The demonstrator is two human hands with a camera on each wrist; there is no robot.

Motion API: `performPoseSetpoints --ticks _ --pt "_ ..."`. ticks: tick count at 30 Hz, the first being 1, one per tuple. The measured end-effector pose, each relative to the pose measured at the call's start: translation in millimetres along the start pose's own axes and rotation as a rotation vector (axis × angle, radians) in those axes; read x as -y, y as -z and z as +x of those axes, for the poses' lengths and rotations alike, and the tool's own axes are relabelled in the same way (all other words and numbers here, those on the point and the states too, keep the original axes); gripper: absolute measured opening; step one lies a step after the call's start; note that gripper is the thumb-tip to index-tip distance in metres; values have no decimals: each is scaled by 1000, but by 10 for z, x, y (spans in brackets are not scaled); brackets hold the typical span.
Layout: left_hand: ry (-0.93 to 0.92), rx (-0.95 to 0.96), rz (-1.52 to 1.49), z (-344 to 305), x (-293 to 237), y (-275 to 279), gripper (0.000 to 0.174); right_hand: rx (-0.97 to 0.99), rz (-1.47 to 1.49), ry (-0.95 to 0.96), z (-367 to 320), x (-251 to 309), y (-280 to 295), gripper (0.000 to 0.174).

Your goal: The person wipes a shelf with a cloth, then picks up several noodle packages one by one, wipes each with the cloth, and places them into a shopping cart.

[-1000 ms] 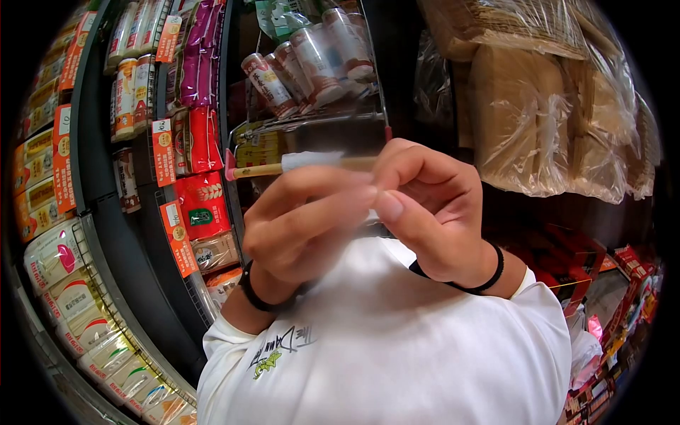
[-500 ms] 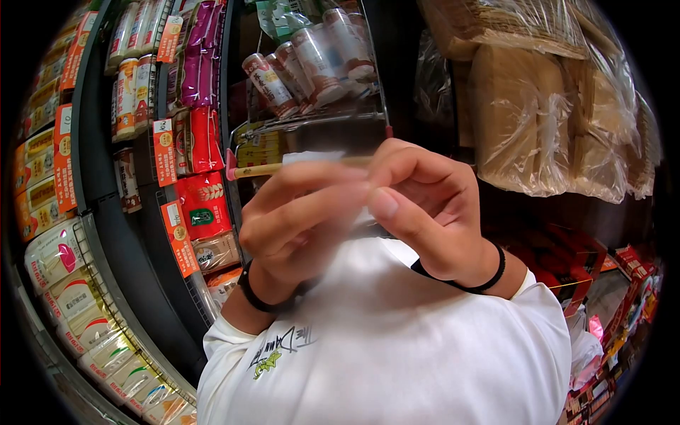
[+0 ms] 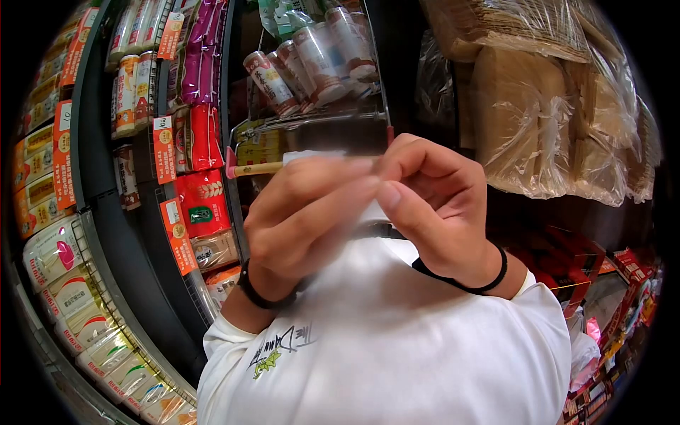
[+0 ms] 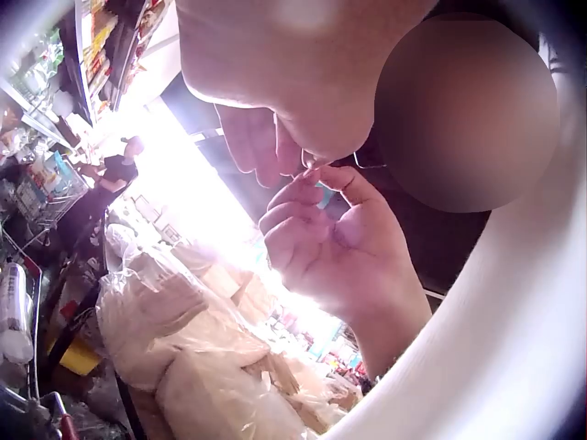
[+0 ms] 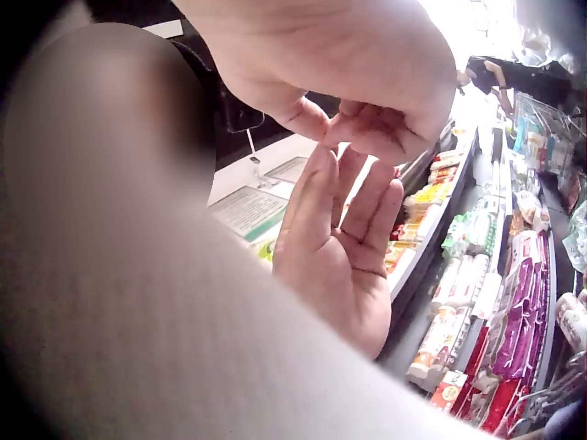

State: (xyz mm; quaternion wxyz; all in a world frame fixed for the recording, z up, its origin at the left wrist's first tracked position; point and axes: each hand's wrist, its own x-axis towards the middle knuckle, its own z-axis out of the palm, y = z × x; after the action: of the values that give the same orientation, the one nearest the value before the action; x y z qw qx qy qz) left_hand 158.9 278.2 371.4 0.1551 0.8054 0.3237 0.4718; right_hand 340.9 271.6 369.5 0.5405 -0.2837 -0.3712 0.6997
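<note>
Both hands meet at the fingertips in front of the white shirt (image 3: 397,333). The left hand (image 3: 304,216), blurred in the head view, has its fingers extended toward the other hand. Curled fingers and a bent thumb show on the right hand (image 3: 443,205), its thumb tip close against the left fingertips. In the left wrist view the right hand (image 4: 339,247) touches the left hand (image 4: 293,73) at the tips. The right wrist view shows the left hand (image 5: 339,247) below the right hand (image 5: 339,64). Whether something tiny lies between the fingertips, I cannot tell.
Behind the hands is a shopping cart's handle (image 3: 258,169), with wrapped cylindrical packs (image 3: 315,64) in the cart. Shelves of packets (image 3: 202,205) line the left. Plastic-wrapped brown bundles (image 3: 524,120) stand at the upper right. A person (image 4: 119,172) is in the background.
The hands stay together at the fingertips. The left hand stays blurred, and the joined fingertips have shifted slightly to the right and up since half a second ago.
</note>
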Motion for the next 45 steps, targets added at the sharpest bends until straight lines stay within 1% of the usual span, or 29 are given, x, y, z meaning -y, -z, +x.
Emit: performPoseSetpoints --ticks 3,6,9,12,18,21,24,27,29,30,35,37,38,40,41,42,44,45 --pt "-3 -7 14 -8 3 -16 27 -22 -8 1 -5 14 -17 5" --pt "67 22 -3 -3 -57 1 18 -34 -5 13 2 31 -46 5" --pt "94 -2 -88 26 -84 -19 26 -26 -27 25 -5 30 -39 4" --pt "143 -3 -113 5 -110 -15 24 -28 -42 50 -2 36 -53 4" --pt "243 -14 -285 -12 -118 -17 20 -38 -80 62 -3 7 -39 5" --pt "380 -34 -432 -46 -131 -8 16 -36 -129 109 -9 -14 -30 4" --pt "738 -177 -941 -54 -212 -3 14 30 -261 212 19 -40 4 2" --pt "811 -175 -1050 -26 -213 25 16 13 -221 120 1 13 -27 5" --pt "879 -193 -1098 -10 -232 41 18 28 -240 159 19 -31 -20 6" --pt "890 -195 -1095 -11 -236 46 18 35 -250 178 23 -48 -16 6" --pt "920 -192 -1064 -29 -226 54 19 34 -217 136 36 -49 -18 8" --pt "958 -219 -1081 -31 -232 46 17 21 -165 127 36 -112 -37 8" --pt "966 -251 -1085 -27 -240 46 17 5 -210 100 14 -118 -40 8" --pt "953 -218 -910 -75 -174 54 12 66 -323 95 64 -76 24 7" --pt "870 -257 -944 -132 -88 24 9 54 -309 87 96 -124 65 6" --pt "929 -225 -911 -167 -52 36 10 39 -279 70 90 -216 107 5" --pt "892 -441 -1058 -165 -24 48 10 -9 -228 -31 98 -304 163 6" --pt "913 -445 -1026 -171 -37 169 8 -18 -235 -68 117 -341 143 7"
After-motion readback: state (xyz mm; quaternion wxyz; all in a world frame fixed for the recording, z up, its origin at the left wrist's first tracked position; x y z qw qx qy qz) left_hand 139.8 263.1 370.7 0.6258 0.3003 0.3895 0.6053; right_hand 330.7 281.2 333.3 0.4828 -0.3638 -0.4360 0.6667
